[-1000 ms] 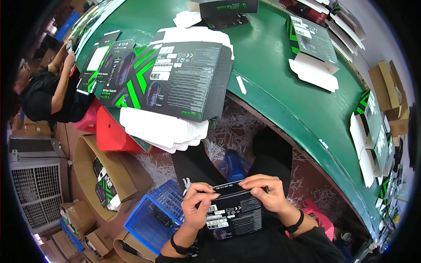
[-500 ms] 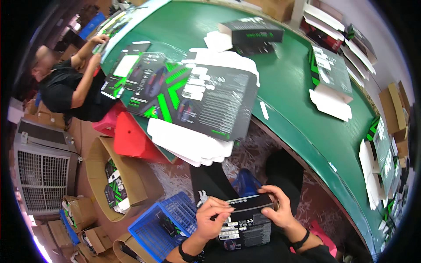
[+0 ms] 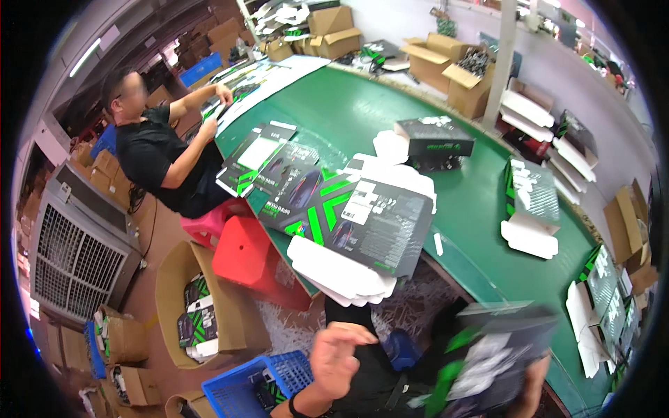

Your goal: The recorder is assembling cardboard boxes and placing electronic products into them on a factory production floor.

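Observation:
A black and green product box (image 3: 488, 366), smeared by motion, is held at the lower right, close to the table's front edge. Wrapped around its right side is my right hand (image 3: 535, 390), mostly hidden by the box. My left hand (image 3: 338, 359) is raised to the left of the box, apart from it, with loosely bent fingers and nothing visible in them. Ahead of my hands, a stack of flattened black and green cartons (image 3: 380, 230) with white flaps lies at the green table's near edge.
The green table (image 3: 474, 258) curves around to the right. A black box (image 3: 435, 136) and more cartons (image 3: 533, 191) lie on it. At the left are a blue crate (image 3: 233, 386), a cardboard box (image 3: 171, 306), a red stool (image 3: 244, 251) and a seated co-worker (image 3: 160, 153).
My right hand has carried the box up and to the right, turning it. My left hand has let go of it and lifted slightly. The head view has tilted up.

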Action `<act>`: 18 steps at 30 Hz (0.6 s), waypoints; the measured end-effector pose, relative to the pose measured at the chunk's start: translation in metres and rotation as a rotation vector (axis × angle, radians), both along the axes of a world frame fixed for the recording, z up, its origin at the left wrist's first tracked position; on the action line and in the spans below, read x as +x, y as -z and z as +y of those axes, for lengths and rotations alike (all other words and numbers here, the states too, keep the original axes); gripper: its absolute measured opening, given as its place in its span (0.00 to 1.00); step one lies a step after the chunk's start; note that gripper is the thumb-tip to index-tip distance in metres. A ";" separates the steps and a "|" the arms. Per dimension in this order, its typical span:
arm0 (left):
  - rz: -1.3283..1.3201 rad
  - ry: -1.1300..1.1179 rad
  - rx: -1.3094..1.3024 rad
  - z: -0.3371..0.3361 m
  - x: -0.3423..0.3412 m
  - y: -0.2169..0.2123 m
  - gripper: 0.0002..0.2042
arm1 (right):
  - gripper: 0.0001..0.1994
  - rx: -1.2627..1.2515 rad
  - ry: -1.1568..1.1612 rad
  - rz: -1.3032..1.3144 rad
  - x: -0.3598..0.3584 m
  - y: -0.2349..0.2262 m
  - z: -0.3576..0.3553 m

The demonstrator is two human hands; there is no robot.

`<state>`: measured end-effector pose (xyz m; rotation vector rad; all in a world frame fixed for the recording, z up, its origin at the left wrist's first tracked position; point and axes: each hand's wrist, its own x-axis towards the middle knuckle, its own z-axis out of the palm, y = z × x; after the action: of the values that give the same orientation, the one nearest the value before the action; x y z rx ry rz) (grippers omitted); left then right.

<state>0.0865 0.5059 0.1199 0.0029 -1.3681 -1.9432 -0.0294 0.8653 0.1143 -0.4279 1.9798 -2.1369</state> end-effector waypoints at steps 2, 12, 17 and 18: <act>-0.009 -0.107 0.063 -0.028 0.007 -0.006 0.11 | 0.33 0.030 0.157 0.024 -0.013 0.035 0.086; -0.471 -0.518 -0.273 -0.118 -0.015 -0.023 0.16 | 0.28 0.915 0.949 0.678 -0.078 -0.060 0.028; -0.688 -0.639 -1.158 -0.165 -0.084 -0.033 0.36 | 0.21 0.774 0.594 0.661 -0.040 -0.048 -0.085; -0.659 -0.561 -1.231 -0.177 -0.106 -0.034 0.39 | 0.20 0.794 0.530 0.640 -0.038 -0.048 -0.097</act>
<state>-0.0191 0.3287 0.1535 0.4107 -2.4482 -0.4224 -0.0674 0.7687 0.1622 -0.5085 3.3765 -1.2610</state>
